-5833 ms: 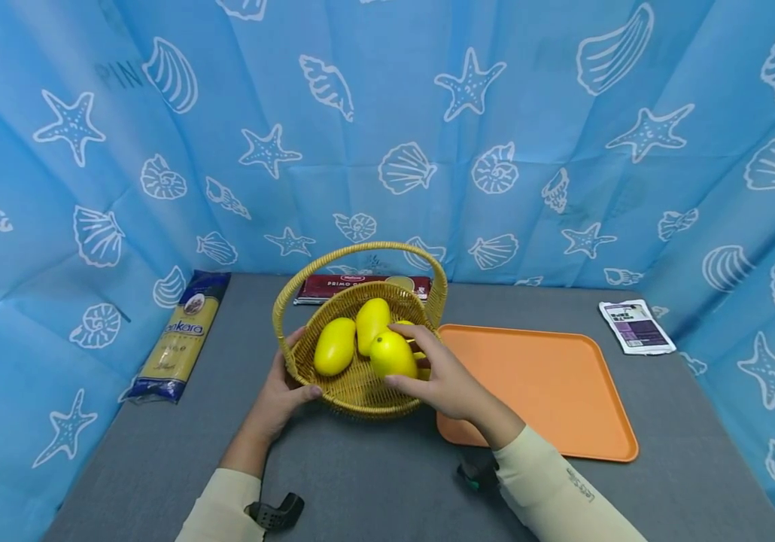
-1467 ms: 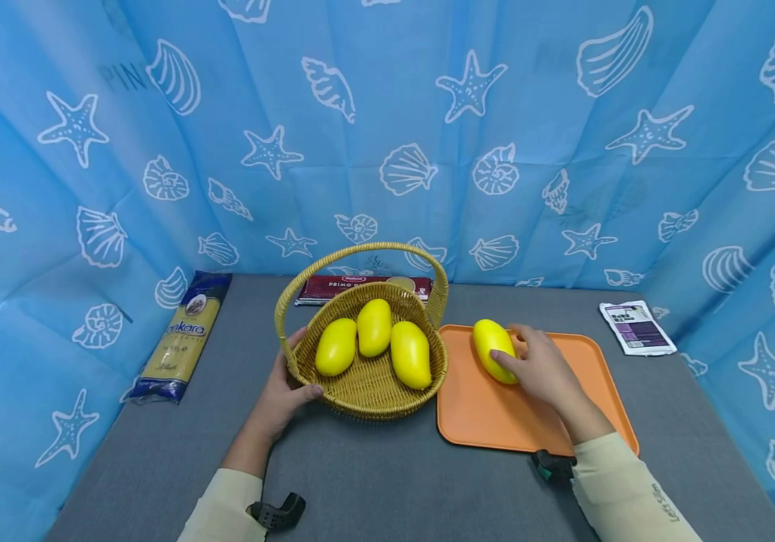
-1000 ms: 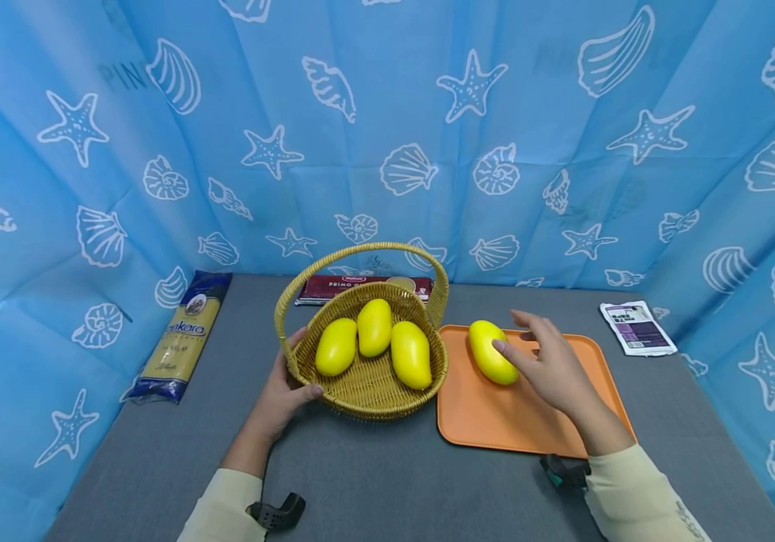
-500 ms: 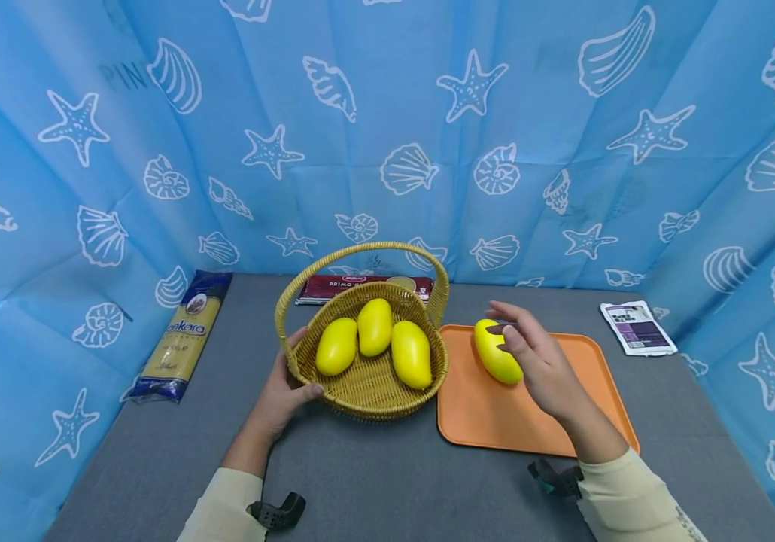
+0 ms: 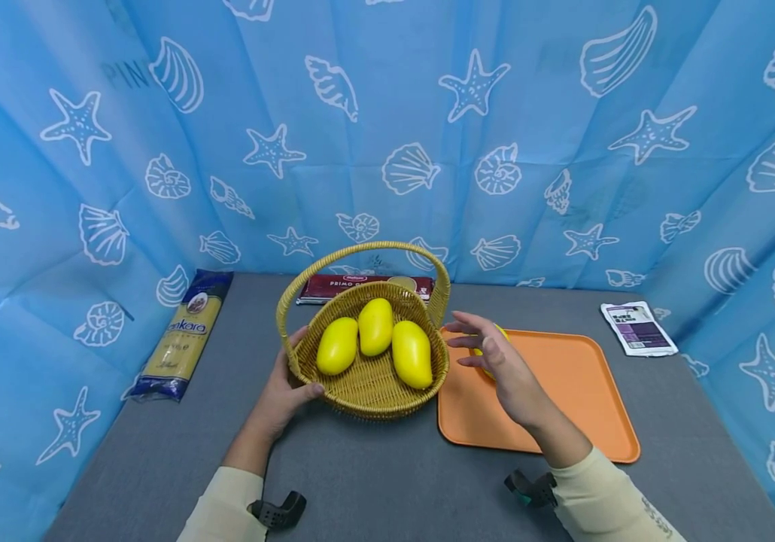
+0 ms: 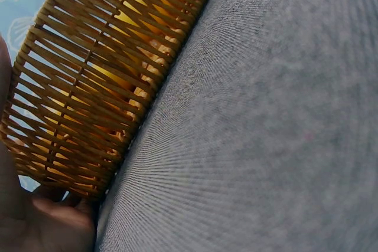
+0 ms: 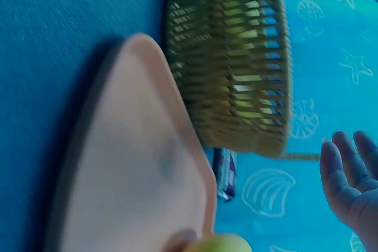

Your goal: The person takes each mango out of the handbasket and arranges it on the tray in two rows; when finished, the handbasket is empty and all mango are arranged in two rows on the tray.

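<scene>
The gray table [image 5: 387, 489] stands against a blue curtain [image 5: 387, 98] printed with white shells. The left hand [image 5: 282, 395] grips the wicker basket [image 5: 363, 390], containing 3 yellow fruits [image 5: 375, 327]. The right hand [image 5: 506, 373], fingers extended, hovers over the orange tray [image 5: 570, 399], partly hiding 1 oval fruit [image 7: 223, 244] there.

In the right wrist view, can see only one end of the mango [image 7: 221, 244] at the six o'clock edge; in the head view, only slivers behind the right hand [image 5: 509, 369], at four o'clock. Cannot see most fingers of the left hand [image 5: 282, 391], behind the basket [image 5: 363, 390] at eight o'clock. Cannot read small print on the white packet [image 5: 638, 329], at three o'clock.
</scene>
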### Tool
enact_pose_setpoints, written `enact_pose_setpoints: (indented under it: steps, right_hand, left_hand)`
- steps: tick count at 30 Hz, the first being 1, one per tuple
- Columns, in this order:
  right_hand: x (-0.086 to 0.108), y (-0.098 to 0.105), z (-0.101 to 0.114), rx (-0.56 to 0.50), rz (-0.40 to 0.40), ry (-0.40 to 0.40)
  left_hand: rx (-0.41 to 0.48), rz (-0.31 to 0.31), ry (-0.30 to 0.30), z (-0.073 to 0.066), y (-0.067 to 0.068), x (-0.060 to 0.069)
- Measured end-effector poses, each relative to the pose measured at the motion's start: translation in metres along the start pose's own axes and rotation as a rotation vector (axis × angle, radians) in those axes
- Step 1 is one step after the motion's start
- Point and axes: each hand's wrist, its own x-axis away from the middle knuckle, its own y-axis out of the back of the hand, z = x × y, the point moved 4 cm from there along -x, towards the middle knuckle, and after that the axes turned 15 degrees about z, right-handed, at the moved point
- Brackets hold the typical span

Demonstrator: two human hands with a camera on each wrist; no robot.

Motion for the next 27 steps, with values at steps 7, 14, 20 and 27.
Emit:
enact_pose_setpoints:
  steps: [7,14,20,27]
  right_hand:
    - [-0.012,-0.019,-0.012,-0.021,0.022,-0.025]
    - [-0.029,-0.034,-0.016,0.060,0.008,-0.085]
    - [-0.045,-0.052,-0.016,0.244,0.005,-0.152]
    - [-0.065,-0.065,-0.022,0.434,-0.003,-0.329]
  left_hand:
    - [0.008,0.002,0.008,0.001,-0.001,0.000]
    - [0.020,0.004,0.007,-0.001,-0.001,0.000]
    - [0.013,-0.004,0.012,0.001,0.000,0.000]
    - [0.019,0.001,0.007,0.002,0.001,-0.001]
